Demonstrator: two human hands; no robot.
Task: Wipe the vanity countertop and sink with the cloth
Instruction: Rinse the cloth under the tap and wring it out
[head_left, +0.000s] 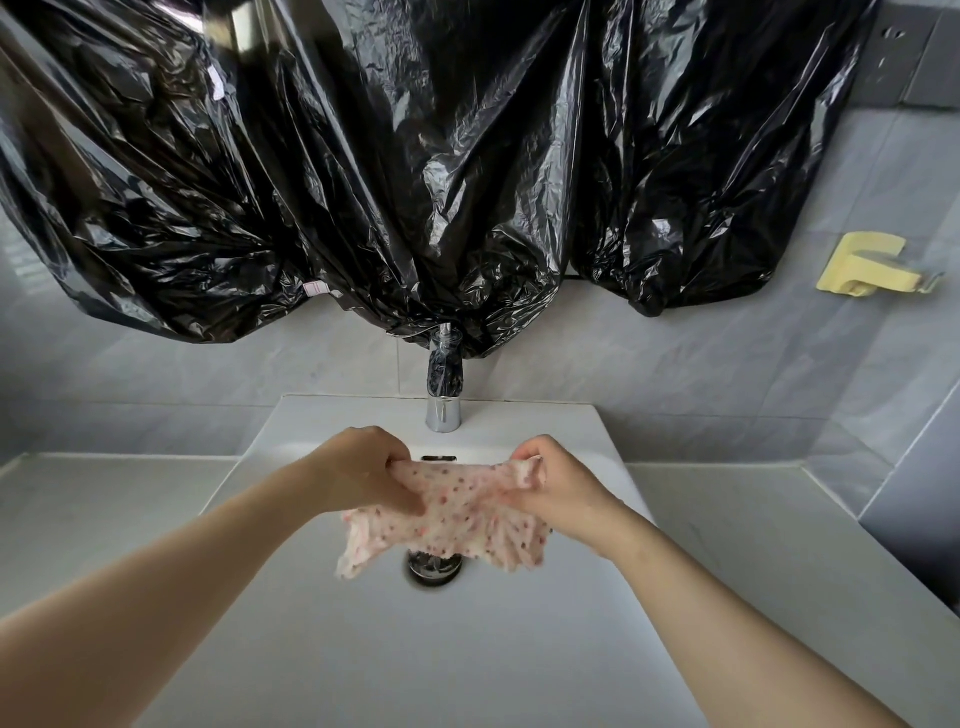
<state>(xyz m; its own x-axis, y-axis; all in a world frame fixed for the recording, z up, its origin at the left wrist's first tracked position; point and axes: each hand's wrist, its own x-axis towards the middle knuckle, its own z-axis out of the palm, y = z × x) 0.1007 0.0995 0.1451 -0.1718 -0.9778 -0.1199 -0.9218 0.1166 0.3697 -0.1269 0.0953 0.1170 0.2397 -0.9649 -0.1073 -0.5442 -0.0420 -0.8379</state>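
- Head view: two bare forearms reach from the near edge over a white rectangular ceramic sink (363, 649).
- Left hand (363, 470) has its fingers curled round the left end of a pale pink cloth with small red spots (457, 512), gripping it.
- Right hand (558, 488) bunches the cloth's right end in curled fingers.
- Cloth is stretched between the two hands over the basin, and its ragged lower edge partly hides the round chrome drain (434, 569).
- Chrome tap (444, 410) stands centred on the sink's far rim.
- White counter (104, 499) runs left and right of the sink.
- Crumpled black plastic sheeting (415, 156) hangs on the far grey-tiled wall (675, 353) and reaches down to the tap's top.
- Pale yellow plastic holder (865, 265) sits on the wall at far right.
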